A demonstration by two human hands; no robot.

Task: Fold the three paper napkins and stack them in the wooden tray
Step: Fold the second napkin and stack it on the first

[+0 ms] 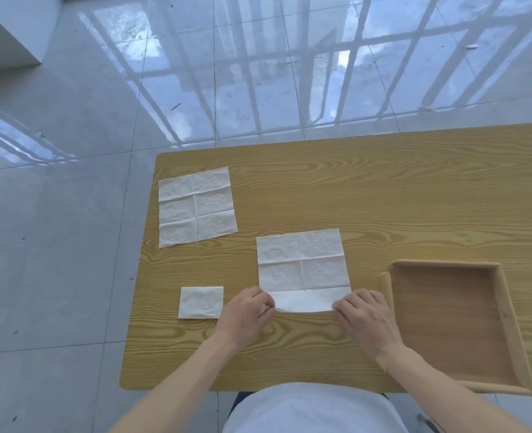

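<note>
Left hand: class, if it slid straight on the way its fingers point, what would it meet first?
The left hand points up and right, so it would probably run over the napkin being folded, whose near edge it already pinches.

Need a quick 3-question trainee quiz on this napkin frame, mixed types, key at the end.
1. True or false: the wooden tray holds a napkin.
2. How many napkins lie fully unfolded?
3. Both hands pinch the near edge of: A) middle napkin B) far-left napkin C) folded napkin

Key: 1 false. 2 one, the far-left; the middle one's near edge is lifted by the left hand and right hand. 3 A.
</note>
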